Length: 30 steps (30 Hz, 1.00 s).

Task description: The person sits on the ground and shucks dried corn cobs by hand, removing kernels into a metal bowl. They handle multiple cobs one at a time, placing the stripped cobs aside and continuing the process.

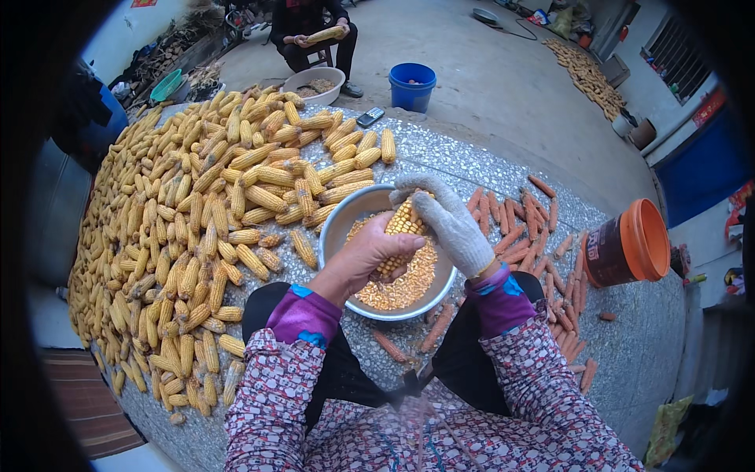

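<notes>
My left hand (368, 251), bare, grips the lower part of a yellow corn cob (404, 227) that slants over a metal basin (445, 289). On my right hand (445, 218) is a whitish knitted glove; its fingers wrap around the cob's upper end. Loose corn kernels (407, 286) cover the bottom of the basin, which stands between my knees. A big heap of unshelled corn cobs (189, 236) spreads to the left. Stripped reddish cobs (525, 236) lie scattered to the right, and a few (389, 346) lie just below the basin.
An orange bucket (625, 245) lies tilted at the right. Beyond the heap, a mobile phone (370, 117) lies near the speckled floor's edge by a blue bucket (412, 88). A seated person (312, 29) holds a cob over a pale basin (337, 88). More cobs (584, 76) lie far right.
</notes>
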Each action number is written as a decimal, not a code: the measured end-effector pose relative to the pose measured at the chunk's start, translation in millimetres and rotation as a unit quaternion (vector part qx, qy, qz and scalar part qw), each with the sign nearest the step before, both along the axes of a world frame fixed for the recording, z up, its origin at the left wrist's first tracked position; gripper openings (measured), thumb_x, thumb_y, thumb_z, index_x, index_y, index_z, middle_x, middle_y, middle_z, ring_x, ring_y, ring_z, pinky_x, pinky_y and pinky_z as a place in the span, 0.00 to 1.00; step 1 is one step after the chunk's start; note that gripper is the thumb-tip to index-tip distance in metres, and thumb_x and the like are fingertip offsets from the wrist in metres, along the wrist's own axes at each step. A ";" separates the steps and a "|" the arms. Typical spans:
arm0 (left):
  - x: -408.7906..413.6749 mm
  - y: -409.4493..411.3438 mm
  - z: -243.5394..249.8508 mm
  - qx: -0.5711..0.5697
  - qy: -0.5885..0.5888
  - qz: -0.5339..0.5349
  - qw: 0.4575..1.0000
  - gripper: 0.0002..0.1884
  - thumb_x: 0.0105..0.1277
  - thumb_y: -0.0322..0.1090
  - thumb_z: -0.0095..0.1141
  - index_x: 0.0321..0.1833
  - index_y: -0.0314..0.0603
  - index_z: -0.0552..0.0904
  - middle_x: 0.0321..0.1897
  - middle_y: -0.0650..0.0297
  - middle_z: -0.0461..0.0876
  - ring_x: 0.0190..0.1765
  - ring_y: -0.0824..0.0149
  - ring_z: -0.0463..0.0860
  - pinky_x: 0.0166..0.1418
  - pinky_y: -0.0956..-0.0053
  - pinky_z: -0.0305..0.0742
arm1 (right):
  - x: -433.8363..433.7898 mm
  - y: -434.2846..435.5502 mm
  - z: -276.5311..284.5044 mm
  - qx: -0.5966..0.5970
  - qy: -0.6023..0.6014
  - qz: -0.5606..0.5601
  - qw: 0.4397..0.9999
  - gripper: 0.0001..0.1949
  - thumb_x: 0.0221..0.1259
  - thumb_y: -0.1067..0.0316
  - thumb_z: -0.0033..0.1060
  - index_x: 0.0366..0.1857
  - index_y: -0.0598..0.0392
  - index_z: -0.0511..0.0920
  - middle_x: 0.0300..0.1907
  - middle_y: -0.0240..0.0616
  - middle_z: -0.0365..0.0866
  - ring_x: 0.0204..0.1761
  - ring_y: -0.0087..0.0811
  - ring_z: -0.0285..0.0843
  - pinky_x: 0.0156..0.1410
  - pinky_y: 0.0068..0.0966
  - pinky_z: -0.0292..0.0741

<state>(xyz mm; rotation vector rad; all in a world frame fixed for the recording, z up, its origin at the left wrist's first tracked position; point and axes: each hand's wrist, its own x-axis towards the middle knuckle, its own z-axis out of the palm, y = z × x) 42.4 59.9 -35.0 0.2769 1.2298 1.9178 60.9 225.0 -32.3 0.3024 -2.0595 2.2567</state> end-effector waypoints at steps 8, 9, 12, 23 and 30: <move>2.9 1.2 0.2 -0.029 0.028 0.019 0.999 0.22 0.62 0.38 0.70 0.52 0.39 0.73 0.28 0.67 0.76 0.18 0.77 0.75 0.16 0.85 0.66 | -4.1 3.9 -7.7 0.174 0.050 -0.017 0.983 0.13 0.68 0.61 0.56 0.49 0.56 0.79 0.43 0.41 0.82 0.48 0.30 0.81 0.54 0.28 0.75; 2.3 0.3 0.3 -0.029 0.015 0.017 0.999 0.23 0.62 0.38 0.70 0.52 0.38 0.73 0.28 0.67 0.76 0.18 0.77 0.75 0.17 0.85 0.66 | -3.7 1.2 -6.8 0.155 0.044 -0.023 0.987 0.13 0.68 0.61 0.56 0.49 0.56 0.79 0.42 0.41 0.82 0.47 0.30 0.81 0.54 0.28 0.75; -0.8 -0.8 -0.7 -0.028 -0.013 0.010 0.999 0.24 0.62 0.38 0.70 0.54 0.38 0.72 0.28 0.66 0.77 0.18 0.77 0.75 0.17 0.85 0.66 | -6.9 1.0 -7.3 0.118 0.020 -0.012 0.993 0.14 0.67 0.61 0.56 0.50 0.57 0.79 0.44 0.41 0.82 0.49 0.29 0.80 0.56 0.28 0.75; 0.0 -0.3 1.0 -0.011 -0.034 -0.014 0.999 0.27 0.60 0.35 0.70 0.57 0.39 0.68 0.30 0.65 0.76 0.21 0.75 0.77 0.18 0.84 0.67 | -1.2 10.6 2.3 0.105 -0.028 0.031 0.994 0.14 0.67 0.61 0.58 0.48 0.60 0.80 0.46 0.38 0.82 0.50 0.27 0.79 0.55 0.26 0.74; -1.6 2.1 -3.2 0.009 -0.024 -0.003 1.000 0.27 0.60 0.34 0.70 0.58 0.40 0.69 0.30 0.66 0.76 0.21 0.75 0.77 0.18 0.84 0.67 | -7.6 3.3 -5.4 0.058 -0.013 0.001 0.998 0.14 0.65 0.61 0.61 0.47 0.60 0.80 0.45 0.38 0.82 0.49 0.28 0.79 0.55 0.27 0.75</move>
